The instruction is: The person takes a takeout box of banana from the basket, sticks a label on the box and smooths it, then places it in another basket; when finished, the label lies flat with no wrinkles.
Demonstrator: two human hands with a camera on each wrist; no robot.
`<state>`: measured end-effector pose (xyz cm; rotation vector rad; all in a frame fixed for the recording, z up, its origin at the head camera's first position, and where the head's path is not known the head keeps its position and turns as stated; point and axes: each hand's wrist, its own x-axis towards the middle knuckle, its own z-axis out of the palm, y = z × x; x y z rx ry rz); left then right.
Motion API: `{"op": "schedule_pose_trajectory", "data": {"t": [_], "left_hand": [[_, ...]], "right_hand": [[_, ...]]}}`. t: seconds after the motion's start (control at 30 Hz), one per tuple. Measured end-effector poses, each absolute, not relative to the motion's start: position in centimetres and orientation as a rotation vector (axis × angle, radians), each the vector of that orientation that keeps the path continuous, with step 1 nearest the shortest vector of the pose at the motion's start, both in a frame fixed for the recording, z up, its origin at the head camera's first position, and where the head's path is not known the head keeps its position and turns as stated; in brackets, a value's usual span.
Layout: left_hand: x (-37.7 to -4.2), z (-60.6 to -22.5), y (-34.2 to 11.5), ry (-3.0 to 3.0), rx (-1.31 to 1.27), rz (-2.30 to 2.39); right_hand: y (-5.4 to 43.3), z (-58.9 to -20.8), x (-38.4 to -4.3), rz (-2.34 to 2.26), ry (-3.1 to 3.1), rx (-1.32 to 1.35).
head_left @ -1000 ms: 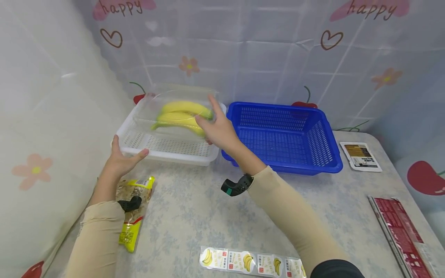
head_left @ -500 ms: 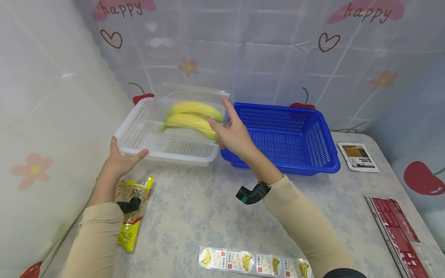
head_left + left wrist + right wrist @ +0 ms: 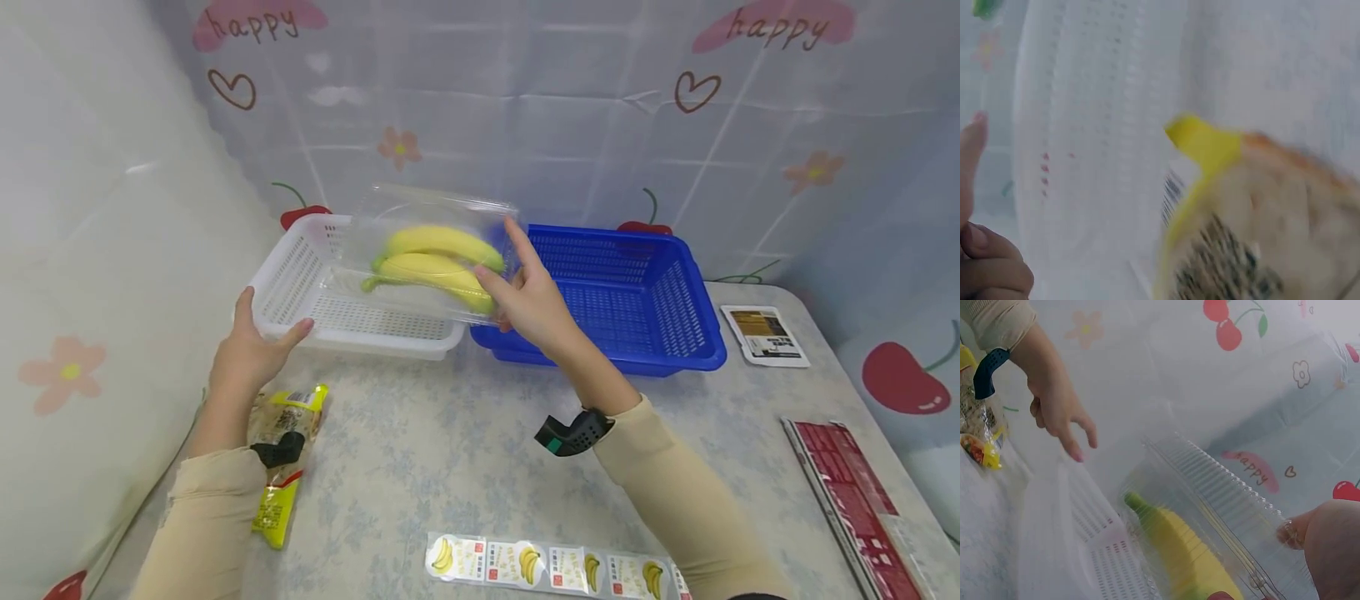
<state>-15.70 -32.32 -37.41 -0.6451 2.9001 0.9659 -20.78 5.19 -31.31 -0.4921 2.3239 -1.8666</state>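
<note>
Right hand [image 3: 531,302] grips the clear box [image 3: 442,202] by its right end, bananas [image 3: 429,268] inside, upper middle of the head view, overlapping white basket [image 3: 375,343] and blue basket [image 3: 645,364]! Left hand [image 3: 246,357], thumb and forefinger spread, against the white basket's corner, left of centre.

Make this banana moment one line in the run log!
right grip: holds clear box; bananas: in box; left grip: at corner of white basket; blue basket: beside white basket

Bananas [image 3: 442,244] in container [image 3: 450,208] mostly over left basket [image 3: 375,342], right basket [image 3: 622,312] beside it, bag [image 3: 277,504] before left basket, label strip [image 3: 555,568] nearer still
</note>
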Motion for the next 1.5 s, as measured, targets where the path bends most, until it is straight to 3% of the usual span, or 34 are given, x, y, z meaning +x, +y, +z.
{"op": "schedule_pose_trajectory", "data": {"t": [0.27, 0.63, 1.5], "left_hand": [[-14.5, -34.1, -27.1, 3.023, -0.343, 1.324], [-13.7, -31.5, -21.9, 3.041, -0.065, 1.179], [-11.7, -32.0, -18.9, 2.814, 0.272, 1.408]], "right_hand": [[6.5, -31.4, -20.0, -1.871, 2.326, -0.473], [8.2, -31.8, -18.2, -1.851, 2.326, -0.484], [12.2, -32.5, -13.2, -1.761, 2.383, -0.433]]}}
